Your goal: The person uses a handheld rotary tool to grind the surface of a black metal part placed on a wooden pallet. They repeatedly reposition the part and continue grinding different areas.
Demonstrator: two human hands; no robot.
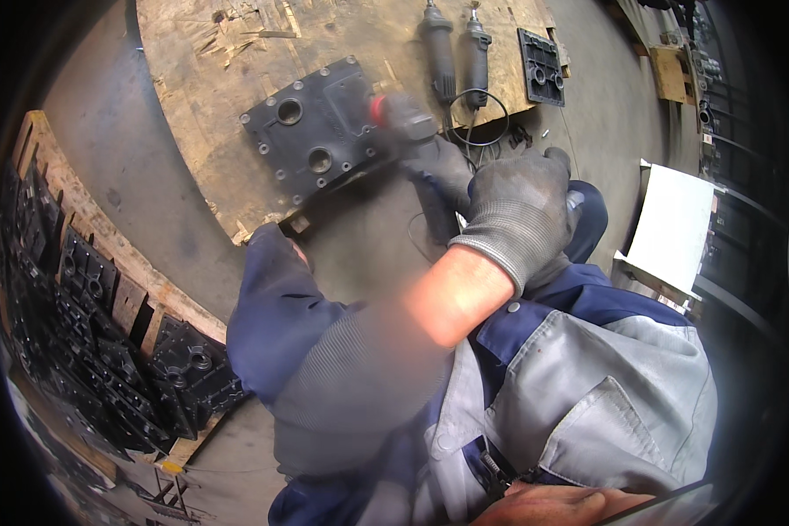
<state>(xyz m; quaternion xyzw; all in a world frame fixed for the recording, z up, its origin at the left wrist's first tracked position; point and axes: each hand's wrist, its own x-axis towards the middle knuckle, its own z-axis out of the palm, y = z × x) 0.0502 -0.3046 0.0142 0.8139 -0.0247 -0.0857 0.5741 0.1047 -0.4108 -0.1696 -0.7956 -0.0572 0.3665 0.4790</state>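
Note:
A black metal cover plate (pixel 319 125) with bolt holes and two round openings lies on the worn wooden board. At its right edge is a blurred power tool, apparently an angle grinder (pixel 411 118), with a red disc on its head. My right hand (pixel 440 164), in a grey glove, is wrapped around this tool; its forearm is mostly hidden. My left hand (pixel 523 187), also gloved, lies over the right wrist area with its back towards me. The left fingers are mostly hidden, so whether they grip anything is unclear.
Two handheld grinders (pixel 439 56) lie with cables on the wooden board (pixel 191 125). A smaller black plate (pixel 540 69) sits at its right edge. Many black castings (pixel 105 368) fill a wooden pallet (pixel 131 253) at left. A white panel (pixel 674 223) stands at right.

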